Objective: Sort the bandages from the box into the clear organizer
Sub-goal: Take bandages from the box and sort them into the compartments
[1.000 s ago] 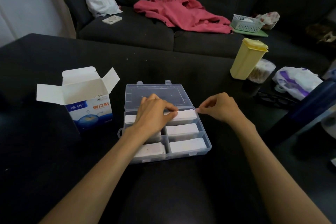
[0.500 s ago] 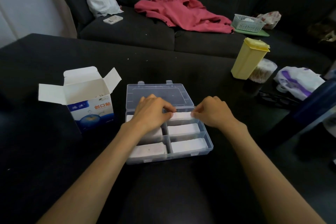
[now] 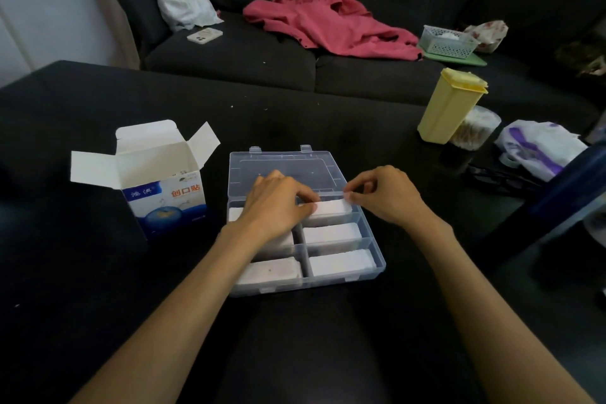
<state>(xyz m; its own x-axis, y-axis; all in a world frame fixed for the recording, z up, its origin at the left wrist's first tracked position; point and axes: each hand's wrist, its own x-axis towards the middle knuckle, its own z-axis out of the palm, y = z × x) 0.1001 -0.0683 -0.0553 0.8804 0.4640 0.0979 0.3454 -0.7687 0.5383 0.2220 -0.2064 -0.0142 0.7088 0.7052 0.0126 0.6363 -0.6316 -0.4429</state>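
**Both hands on the far-right stack**

We see the clear organizer open on the dark table, white bandages filling its compartments. Our left hand, fingers curled, pinches the far-right stack's left end; our right hand pinches its right end. The box stands open just left of it.

clear organizer open on the black table, lid lying flat on the far side | white bandage stacks fill its compartments | left hand and right hand pinch opposite ends of the far-right bandage stack | open box stands just left (flaps up)
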